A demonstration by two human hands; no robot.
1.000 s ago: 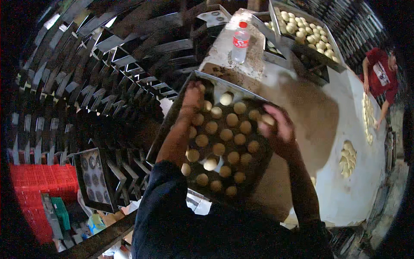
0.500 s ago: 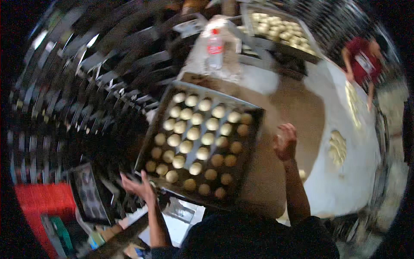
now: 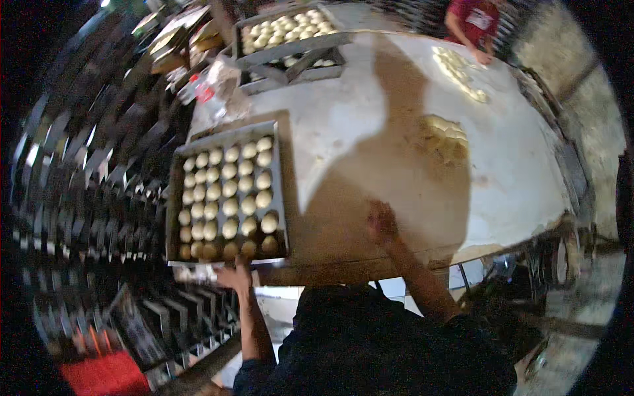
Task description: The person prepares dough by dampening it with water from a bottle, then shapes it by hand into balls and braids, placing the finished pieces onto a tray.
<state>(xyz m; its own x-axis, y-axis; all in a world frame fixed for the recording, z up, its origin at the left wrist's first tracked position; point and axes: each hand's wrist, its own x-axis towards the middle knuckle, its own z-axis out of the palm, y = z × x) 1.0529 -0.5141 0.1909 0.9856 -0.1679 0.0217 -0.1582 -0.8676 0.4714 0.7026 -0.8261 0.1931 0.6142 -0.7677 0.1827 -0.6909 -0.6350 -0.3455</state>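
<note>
A dark rectangular tray (image 3: 282, 198) lies on the left part of the table and holds rows of round, pale dough balls (image 3: 230, 189). At its near edge is my left hand (image 3: 236, 277), thumb and fingers apart; whether it touches the rim I cannot tell. My right hand (image 3: 382, 221) is over the table to the right of the tray. It is in shadow and smeared by motion, so its fingers do not show clearly. Beyond it, some dough pieces (image 3: 448, 135) lie together on the tabletop.
The pale table (image 3: 515, 165) stretches away to the right. At the back, another dough-filled tray (image 3: 290, 33) rests on stacked trays. A person in a red shirt (image 3: 474, 20) handles a long dough strip (image 3: 459, 72). A red-capped bottle (image 3: 201, 89) stands beyond my tray. Dark racking (image 3: 99, 191) lines the left.
My view has swung to the right, so the tray now appears farther left and straighter. My left hand is now at the tray's near edge; my right hand appears lower and in shadow.
</note>
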